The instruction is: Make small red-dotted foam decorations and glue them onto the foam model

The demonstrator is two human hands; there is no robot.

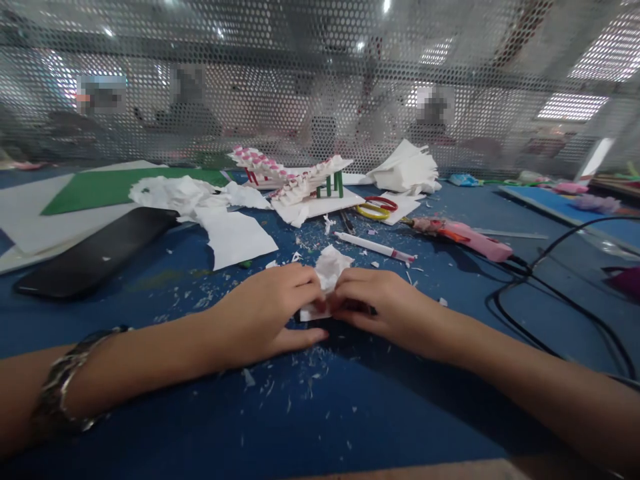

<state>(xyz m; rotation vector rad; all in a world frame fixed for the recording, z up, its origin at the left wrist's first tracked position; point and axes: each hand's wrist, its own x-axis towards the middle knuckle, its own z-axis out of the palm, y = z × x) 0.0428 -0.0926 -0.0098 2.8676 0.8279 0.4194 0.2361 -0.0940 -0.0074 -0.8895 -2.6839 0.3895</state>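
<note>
My left hand [265, 310] and my right hand [377, 303] meet at the middle of the blue table [350, 407]. Both pinch a small crumpled piece of white paper [327, 270] between their fingertips, and the paper sticks up above the fingers. My left wrist wears a metal bracelet [65, 380]. Both forearms rest on the table.
A white pen [375, 247], yellow-and-red scissors [375, 207], a pink glue gun [465, 237] with black cables [550, 300], a black phone [95, 250], white paper sheets [233, 237], a green sheet [115, 187] and a paper model [300, 183] lie beyond. Perforated mesh [320, 80] stands behind; people sit past it.
</note>
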